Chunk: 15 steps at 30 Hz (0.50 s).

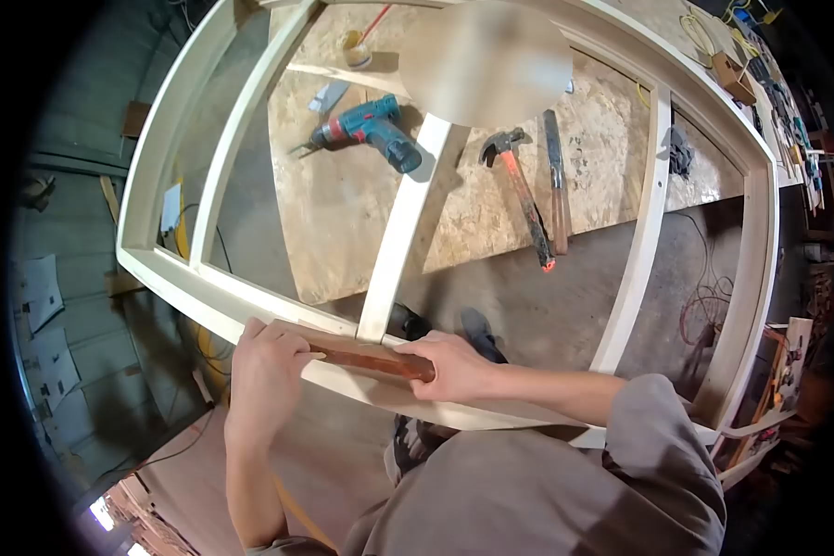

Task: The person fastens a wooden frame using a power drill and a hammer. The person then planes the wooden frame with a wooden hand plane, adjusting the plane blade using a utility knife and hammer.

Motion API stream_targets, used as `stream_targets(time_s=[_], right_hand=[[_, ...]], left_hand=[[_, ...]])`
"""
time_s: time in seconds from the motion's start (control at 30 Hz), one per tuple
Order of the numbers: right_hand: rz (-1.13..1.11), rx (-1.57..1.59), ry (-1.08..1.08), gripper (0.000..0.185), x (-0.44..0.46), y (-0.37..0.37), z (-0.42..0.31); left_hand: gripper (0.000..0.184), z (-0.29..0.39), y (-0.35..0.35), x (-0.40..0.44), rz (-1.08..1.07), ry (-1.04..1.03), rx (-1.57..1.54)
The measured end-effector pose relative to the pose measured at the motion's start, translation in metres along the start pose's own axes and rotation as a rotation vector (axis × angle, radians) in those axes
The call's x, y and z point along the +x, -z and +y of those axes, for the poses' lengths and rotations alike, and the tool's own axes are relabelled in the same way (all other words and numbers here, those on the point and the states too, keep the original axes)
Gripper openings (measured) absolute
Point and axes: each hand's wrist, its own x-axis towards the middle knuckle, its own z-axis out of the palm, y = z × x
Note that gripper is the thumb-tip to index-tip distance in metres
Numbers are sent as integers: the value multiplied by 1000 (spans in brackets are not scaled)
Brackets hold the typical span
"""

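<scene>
Frame (162, 148): white timber, its near rail (190, 287) lying beyond the bench (343, 259) edge; heavy downward pressure there could tip it.
Left hand (267, 375): at 9 o'clock of the brown strip (371, 360), bent fingers pinching its end; a slip might trap a fingertip against the rail.
Drill (366, 130): at 12 o'clock of the strip, bit toward 8; a shifting frame could knock it.
Brown strip: lengthwise along the near rail, between the hands; uneven pressure might twist it out of line.
Right hand (454, 366): at 3 o'clock, thumb and fingers pinching the other end, some fingers hidden.
Hammer (519, 190): between 1 and 2 o'clock, handle past the bench edge; a bump could drop it toward the shoes (477, 329).
</scene>
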Motion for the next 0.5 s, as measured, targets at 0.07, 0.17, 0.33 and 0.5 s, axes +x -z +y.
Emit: stream_targets(time_s=[0.07,0.17,0.33,0.5], right_hand=[[83,-86,115,56,0,20,-8],[278,-364,401,54,1,53,-32],[436,-682,795,58,13,102,-70],[833,-422,352,72,23,159,-27]], left_hand=[[41,35,13,-2,158,-136,148],[66,56,12,2,133,-197,307],[43,50,0,14,25,-10,145],[42,12,6,-1,403,322,-601]])
